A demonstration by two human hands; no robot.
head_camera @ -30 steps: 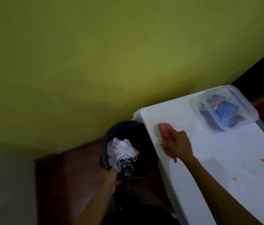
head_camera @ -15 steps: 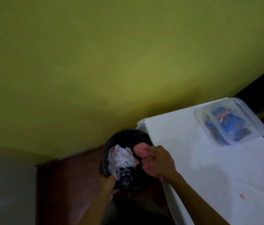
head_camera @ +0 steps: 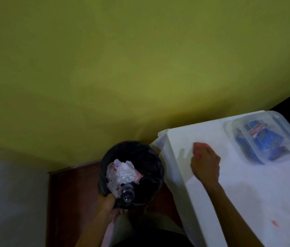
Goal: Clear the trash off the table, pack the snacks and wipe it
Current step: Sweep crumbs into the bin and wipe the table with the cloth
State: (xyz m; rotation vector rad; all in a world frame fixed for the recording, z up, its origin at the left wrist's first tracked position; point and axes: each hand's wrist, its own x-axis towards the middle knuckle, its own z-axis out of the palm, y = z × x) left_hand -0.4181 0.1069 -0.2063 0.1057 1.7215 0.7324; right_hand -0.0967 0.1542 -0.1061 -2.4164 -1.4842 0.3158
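My right hand (head_camera: 205,165) grips a pink cloth (head_camera: 199,147) and presses it on the white table (head_camera: 247,202) near its far left corner. My left hand (head_camera: 109,205) holds the near rim of a black-lined trash bin (head_camera: 146,154) beside the table's left edge. Crumpled white tissue (head_camera: 123,172) and a clear plastic bottle (head_camera: 127,193) lie inside the bin. A clear lidded container (head_camera: 279,132) with blue snack packets stands at the table's far right corner.
A small red stain (head_camera: 274,223) marks the table near the right edge. A yellow-green wall rises behind. Dark reddish floor (head_camera: 73,202) surrounds the bin, with a grey surface on the left.
My right hand swept the pink cloth off the table's left edge over the bin, then returned it onto the table near the far corner. My left hand kept hold of the bin.
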